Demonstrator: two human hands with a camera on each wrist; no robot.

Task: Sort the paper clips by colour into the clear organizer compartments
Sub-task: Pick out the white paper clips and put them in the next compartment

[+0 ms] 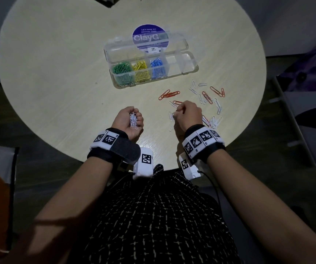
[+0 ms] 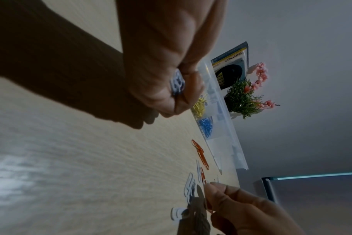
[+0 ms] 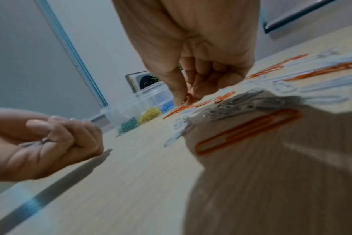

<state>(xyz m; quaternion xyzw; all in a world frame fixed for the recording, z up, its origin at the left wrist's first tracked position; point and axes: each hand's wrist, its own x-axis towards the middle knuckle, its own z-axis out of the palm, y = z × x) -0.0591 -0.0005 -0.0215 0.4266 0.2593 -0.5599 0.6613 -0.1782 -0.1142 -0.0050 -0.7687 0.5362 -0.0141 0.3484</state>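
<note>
The clear organizer (image 1: 182, 63) lies open on the round table, with green clips (image 1: 122, 70), yellow clips (image 1: 141, 68) and blue clips (image 1: 158, 67) in three adjoining compartments; the compartments to the right look bare. Loose orange clips (image 1: 169, 93) and white clips (image 1: 217, 105) lie scattered in front of it at the right. My left hand (image 1: 134, 119) is palm up, fingers curled round a bunch of white clips (image 2: 177, 82). My right hand (image 1: 179, 111) is knuckles up over the scatter, and its fingertips (image 3: 188, 97) pinch one clip at the table; I cannot tell its colour.
A round purple sticker (image 1: 149, 34) shows through the organizer's lid. A book (image 2: 230, 66) and a small potted plant (image 2: 243, 98) stand beyond the organizer. The table's near edge (image 1: 164, 166) is right at my lap. A chair (image 1: 305, 115) stands at the right.
</note>
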